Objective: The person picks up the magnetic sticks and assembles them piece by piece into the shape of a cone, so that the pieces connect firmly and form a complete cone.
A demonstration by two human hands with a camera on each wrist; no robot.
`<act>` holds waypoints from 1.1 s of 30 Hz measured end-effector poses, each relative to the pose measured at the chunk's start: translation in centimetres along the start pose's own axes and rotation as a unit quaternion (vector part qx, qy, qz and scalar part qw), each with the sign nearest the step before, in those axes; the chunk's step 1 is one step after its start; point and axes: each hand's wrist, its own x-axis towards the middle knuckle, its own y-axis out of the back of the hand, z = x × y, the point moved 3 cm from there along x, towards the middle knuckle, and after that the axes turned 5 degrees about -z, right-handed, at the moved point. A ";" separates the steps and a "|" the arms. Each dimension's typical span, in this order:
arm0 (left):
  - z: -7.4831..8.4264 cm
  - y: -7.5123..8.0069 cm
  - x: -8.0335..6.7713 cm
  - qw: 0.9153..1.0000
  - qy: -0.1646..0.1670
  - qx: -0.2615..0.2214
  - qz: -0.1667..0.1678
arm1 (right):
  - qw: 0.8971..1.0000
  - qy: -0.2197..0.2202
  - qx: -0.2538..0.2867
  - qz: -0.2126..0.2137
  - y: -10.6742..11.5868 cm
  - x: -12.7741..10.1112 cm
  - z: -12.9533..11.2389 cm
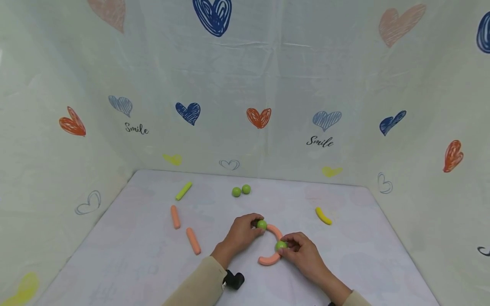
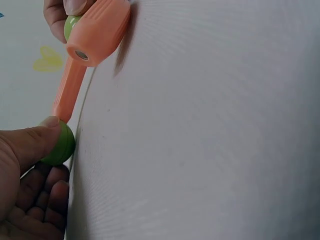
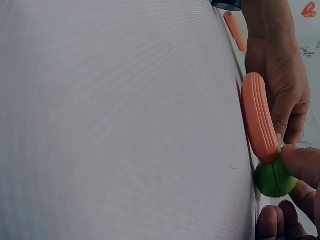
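Green balls (image 1: 262, 224) are being pinched, one per hand, against orange curved pieces (image 1: 274, 231) (mid-tabletop). The left hand (image 1: 242, 233) is gripping one, the right hand (image 1: 302, 250) the other (image 1: 280, 245). Fingers are partly hiding both balls.

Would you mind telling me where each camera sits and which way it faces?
Head: high, looking down at the table; both hands and sleeves show.
Left wrist: low at table level; left hand pinches a green ball.
Right wrist: low at table level; right hand pinches another green ball.
Shared: both wrist views see the orange curved pieces between the balls.
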 end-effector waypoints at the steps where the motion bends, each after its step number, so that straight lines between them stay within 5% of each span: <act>1: 0.0 0.0 0.0 1.000 -0.001 -0.002 0.000 | 1.000 0.002 0.000 0.000 0.0 0.0 0.0; 17: -0.1 0.0 0.2 0.999 -0.007 0.034 0.025 | 1.000 0.012 -0.013 0.026 -0.3 0.1 -0.1; 33: -0.8 0.1 0.5 0.999 0.003 0.000 0.041 | 0.998 0.023 -0.037 0.038 -1.3 0.8 -0.8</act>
